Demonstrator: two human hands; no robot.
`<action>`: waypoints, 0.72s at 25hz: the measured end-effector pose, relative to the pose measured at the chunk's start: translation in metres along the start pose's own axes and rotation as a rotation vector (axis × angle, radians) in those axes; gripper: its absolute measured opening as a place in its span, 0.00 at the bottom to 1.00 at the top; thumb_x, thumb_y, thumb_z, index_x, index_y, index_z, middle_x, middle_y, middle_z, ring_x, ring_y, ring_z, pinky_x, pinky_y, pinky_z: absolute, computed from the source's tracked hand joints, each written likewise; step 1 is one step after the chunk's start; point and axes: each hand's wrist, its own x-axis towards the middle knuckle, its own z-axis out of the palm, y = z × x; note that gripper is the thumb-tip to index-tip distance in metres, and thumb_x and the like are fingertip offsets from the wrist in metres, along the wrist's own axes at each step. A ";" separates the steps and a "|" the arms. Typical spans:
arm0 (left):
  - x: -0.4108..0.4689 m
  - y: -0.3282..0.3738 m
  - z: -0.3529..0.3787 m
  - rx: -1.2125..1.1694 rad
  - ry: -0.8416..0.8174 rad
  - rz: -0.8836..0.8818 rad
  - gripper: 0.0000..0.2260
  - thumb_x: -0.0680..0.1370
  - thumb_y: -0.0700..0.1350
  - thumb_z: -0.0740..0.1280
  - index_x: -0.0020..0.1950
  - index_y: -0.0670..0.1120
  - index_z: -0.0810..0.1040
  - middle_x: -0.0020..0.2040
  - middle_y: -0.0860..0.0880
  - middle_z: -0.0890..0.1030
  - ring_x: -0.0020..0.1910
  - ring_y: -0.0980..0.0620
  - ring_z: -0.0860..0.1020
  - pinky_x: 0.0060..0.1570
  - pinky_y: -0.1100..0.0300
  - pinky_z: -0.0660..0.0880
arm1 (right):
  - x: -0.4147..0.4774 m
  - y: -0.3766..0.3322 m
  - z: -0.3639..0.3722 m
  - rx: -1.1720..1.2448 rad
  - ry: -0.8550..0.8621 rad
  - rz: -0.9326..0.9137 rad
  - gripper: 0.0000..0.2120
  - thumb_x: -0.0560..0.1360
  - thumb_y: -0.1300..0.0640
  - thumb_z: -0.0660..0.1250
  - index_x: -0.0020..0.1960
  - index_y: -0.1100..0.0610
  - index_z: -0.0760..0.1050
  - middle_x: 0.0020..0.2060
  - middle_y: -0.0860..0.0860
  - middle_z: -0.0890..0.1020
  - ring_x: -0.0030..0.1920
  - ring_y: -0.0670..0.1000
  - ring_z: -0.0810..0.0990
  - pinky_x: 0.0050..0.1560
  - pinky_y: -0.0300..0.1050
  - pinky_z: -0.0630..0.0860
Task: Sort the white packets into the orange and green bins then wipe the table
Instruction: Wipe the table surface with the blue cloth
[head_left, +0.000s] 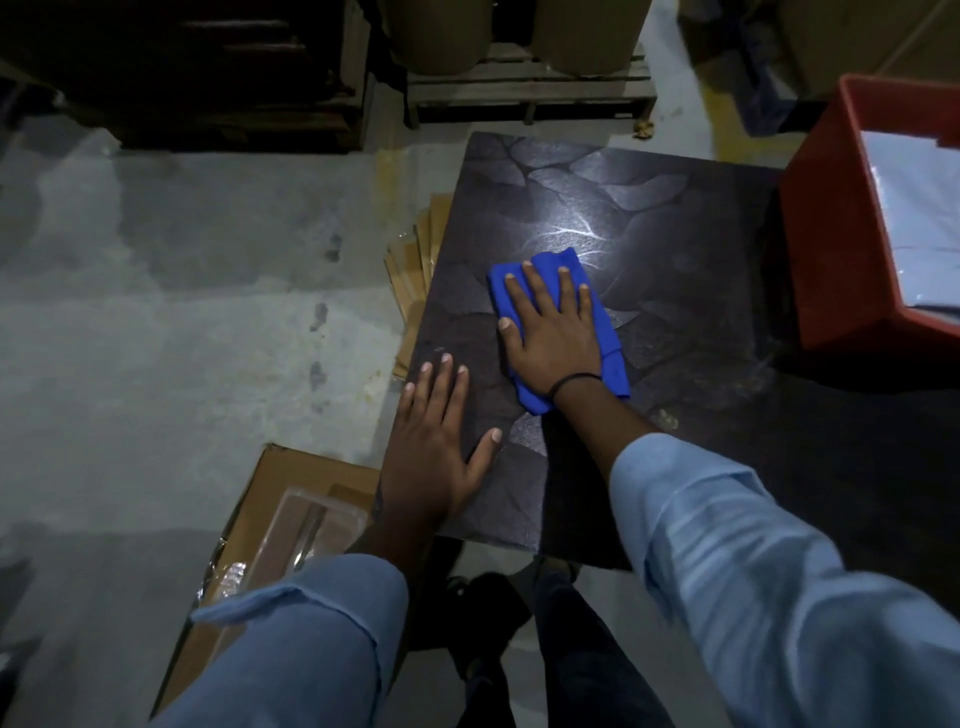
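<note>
- On the table's (675, 218) left half: blue cloth (608, 332) lies flat under the right hand (553, 338), fingers (532, 283) straight and spread, pressing, not gripping
- Cloth's long axis runs near-to-far, in line with the forearm
- Left hand (434, 457) flat by the left edge, holding nothing
- Orange bin (831, 234) at right, white packets (914, 208) inside; green bin unseen
- Judgement: wiping under way; most bare table lies right of the cloth
</note>
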 end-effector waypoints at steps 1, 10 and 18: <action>0.001 0.001 0.000 -0.001 -0.001 -0.004 0.36 0.82 0.64 0.59 0.83 0.44 0.57 0.84 0.45 0.54 0.84 0.46 0.50 0.80 0.45 0.54 | 0.005 -0.007 0.001 0.006 -0.010 0.044 0.30 0.82 0.39 0.50 0.82 0.46 0.52 0.82 0.48 0.51 0.81 0.63 0.46 0.79 0.64 0.44; 0.001 -0.004 0.005 -0.011 0.006 0.009 0.36 0.82 0.65 0.57 0.84 0.45 0.56 0.85 0.46 0.52 0.84 0.47 0.49 0.79 0.44 0.56 | 0.029 0.008 0.004 -0.009 0.005 -0.052 0.30 0.82 0.39 0.49 0.82 0.46 0.51 0.82 0.48 0.52 0.81 0.63 0.47 0.79 0.62 0.44; 0.003 -0.008 0.011 -0.009 0.013 0.008 0.36 0.82 0.66 0.55 0.84 0.48 0.53 0.85 0.50 0.49 0.84 0.48 0.48 0.80 0.44 0.57 | 0.083 -0.004 0.002 -0.006 -0.065 -0.098 0.29 0.83 0.40 0.49 0.82 0.46 0.50 0.82 0.48 0.50 0.81 0.62 0.45 0.79 0.63 0.43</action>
